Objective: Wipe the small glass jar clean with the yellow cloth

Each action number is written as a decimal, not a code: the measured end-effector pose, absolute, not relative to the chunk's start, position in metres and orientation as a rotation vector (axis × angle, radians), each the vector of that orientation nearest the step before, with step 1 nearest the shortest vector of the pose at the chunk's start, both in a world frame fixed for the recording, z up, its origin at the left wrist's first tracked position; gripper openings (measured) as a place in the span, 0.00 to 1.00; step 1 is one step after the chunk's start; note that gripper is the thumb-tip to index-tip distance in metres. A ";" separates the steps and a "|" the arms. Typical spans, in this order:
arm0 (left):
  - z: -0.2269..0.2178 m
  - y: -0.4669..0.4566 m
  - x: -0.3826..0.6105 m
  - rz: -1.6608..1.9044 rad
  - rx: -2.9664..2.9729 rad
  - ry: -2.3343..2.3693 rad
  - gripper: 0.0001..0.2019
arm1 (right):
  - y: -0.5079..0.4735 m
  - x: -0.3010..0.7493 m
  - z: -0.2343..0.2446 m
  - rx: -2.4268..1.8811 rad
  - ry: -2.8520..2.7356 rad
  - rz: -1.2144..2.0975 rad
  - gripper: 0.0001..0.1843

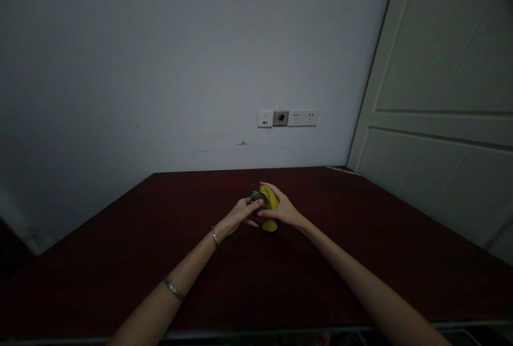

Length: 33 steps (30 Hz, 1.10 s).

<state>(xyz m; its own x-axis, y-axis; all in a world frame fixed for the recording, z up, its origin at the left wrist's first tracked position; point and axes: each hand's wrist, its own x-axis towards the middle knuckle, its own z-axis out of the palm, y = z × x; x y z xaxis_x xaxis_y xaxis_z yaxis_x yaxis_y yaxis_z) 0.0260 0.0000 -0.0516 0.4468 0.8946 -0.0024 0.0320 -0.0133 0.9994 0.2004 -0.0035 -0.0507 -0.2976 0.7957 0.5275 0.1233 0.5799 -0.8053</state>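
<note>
My left hand (243,211) is closed around a small dark, greyish shiny object (256,196), whose exact kind I cannot make out. My right hand (284,209) grips a yellow cloth (270,224), with its thumb and fingers bent around it. The cloth presses against the right side of the dark object, and part of it hangs down below my right hand. Both hands meet over the middle of the dark red table (208,271). My fingers and the cloth hide much of the dark object.
Behind the table rises a pale wall (160,68) with a row of sockets (302,117). A light panelled door (441,84) stands along the right side. A thin pale strip (342,170) lies at the table's far right corner.
</note>
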 end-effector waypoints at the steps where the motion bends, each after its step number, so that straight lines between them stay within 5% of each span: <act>1: -0.051 0.001 0.023 0.803 1.440 0.872 0.28 | -0.003 0.200 -0.051 -0.760 -1.732 0.836 0.44; 12: -0.060 0.014 0.022 1.053 1.602 0.700 0.48 | -0.001 0.191 -0.049 -0.779 -1.478 0.980 0.39; 25: -0.061 0.009 0.026 1.126 1.708 0.743 0.37 | 0.002 0.200 -0.054 -0.687 -1.645 0.991 0.43; 33: -0.060 0.007 0.028 1.237 1.727 0.772 0.37 | -0.007 0.199 -0.044 -0.609 -1.644 0.838 0.24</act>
